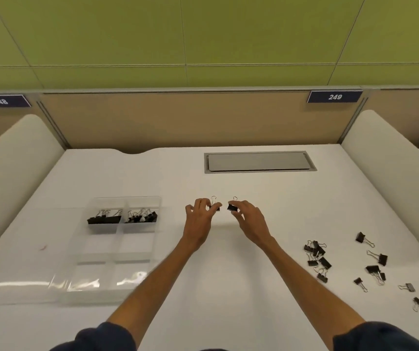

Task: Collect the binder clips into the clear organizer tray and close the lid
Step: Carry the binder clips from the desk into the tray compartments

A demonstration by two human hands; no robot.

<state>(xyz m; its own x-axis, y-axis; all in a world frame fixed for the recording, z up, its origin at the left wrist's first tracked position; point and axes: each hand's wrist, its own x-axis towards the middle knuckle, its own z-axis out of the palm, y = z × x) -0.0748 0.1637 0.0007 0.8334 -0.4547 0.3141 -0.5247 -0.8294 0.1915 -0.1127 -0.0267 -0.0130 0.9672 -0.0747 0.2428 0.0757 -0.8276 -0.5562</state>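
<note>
My left hand [199, 219] pinches a small black binder clip [215, 204] over the middle of the white desk. Close beside it, my right hand [250, 220] pinches another black binder clip [231, 206]. The clear organizer tray [117, 245] lies to the left; its two far compartments hold several black clips [122, 216]. The open clear lid [13, 287] lies flat to the tray's left. Several loose black clips [317, 257] are scattered on the desk at the right, more of them [378, 269] farther right.
A grey cable hatch [259, 162] is set into the desk at the back. White curved dividers [391, 173] flank the desk on both sides. A tan partition with number plates rises behind.
</note>
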